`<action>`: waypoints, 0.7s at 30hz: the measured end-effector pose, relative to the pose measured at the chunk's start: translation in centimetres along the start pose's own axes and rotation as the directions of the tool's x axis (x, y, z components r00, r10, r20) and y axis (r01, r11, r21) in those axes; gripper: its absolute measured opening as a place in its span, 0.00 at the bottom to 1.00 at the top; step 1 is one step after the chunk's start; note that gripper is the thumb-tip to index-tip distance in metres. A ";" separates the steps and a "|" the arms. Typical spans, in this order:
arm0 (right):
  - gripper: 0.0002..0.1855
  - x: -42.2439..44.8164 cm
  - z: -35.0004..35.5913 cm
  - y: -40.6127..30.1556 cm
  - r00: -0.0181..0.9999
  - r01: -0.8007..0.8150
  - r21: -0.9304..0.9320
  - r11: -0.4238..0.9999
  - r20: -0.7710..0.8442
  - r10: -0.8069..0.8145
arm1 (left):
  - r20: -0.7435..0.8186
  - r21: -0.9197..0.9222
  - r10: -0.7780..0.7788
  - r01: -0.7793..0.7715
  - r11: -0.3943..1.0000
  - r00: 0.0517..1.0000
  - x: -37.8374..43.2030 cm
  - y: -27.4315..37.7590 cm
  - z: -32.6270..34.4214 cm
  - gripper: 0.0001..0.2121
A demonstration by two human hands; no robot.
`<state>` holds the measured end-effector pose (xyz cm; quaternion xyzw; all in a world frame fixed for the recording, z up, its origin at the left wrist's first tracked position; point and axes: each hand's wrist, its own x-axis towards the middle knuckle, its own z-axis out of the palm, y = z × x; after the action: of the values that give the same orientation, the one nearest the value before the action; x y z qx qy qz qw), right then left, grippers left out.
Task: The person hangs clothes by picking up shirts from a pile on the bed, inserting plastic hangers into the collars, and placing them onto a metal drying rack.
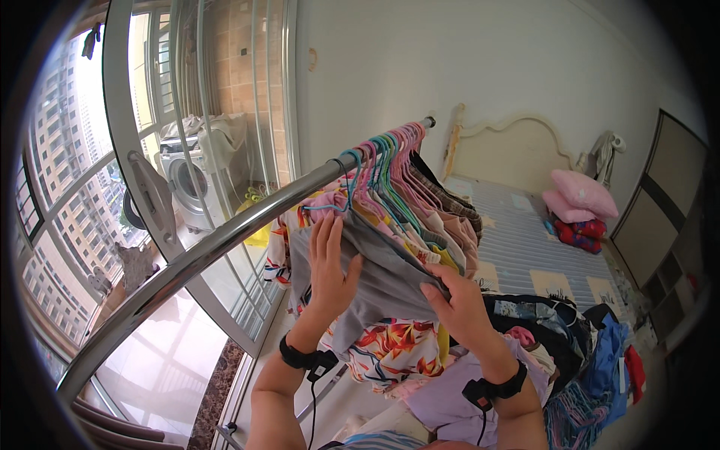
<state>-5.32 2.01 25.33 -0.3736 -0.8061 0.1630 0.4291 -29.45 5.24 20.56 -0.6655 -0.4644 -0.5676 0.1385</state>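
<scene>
A grey garment (pixel 382 275) hangs near the front of a metal clothes rail (pixel 247 225), over a blue hanger (pixel 353 180). My left hand (pixel 332 270) lies on its upper left part, fingers extended near the hanger's arm. At the garment's right edge, my right hand (pixel 458 301) pinches the cloth between thumb and fingers. Behind it hang many clothes on pink, green and blue hangers (pixel 388 143). A white garment with a red and orange pattern (pixel 399 349) shows below the grey cloth.
To the right stands a bed (pixel 517 225) with pink pillows (pixel 582 194) and a heap of clothes (pixel 540 326). Several loose hangers (pixel 579 416) lie at the lower right. A lilac garment (pixel 450 388) is close to my body. Left are a glass sliding door (pixel 157 197) and a washing machine (pixel 188 180).
</scene>
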 end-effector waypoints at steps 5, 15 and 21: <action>0.25 -2.2 -0.4 1.7 0.999 0.040 -0.039 0.998 -0.034 -0.041 | 0.033 -0.055 0.034 -0.032 0.998 0.999 -3.1 2.0 1.7 0.33; 0.27 -8.8 -2.8 5.6 0.974 -0.190 0.060 0.980 -0.111 0.196 | 0.304 -0.199 0.301 -0.249 0.948 0.904 -9.3 11.7 5.8 0.25; 0.24 -16.4 -7.8 9.0 0.904 -0.399 -0.023 0.916 -0.177 0.390 | 0.415 -0.523 0.431 -0.177 0.833 0.801 -11.5 15.4 10.5 0.22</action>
<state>10.99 -4.58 15.31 -0.5537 -0.6790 0.1906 0.4427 -10.04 -0.76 12.38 -0.8737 -0.2197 -0.4298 -0.0608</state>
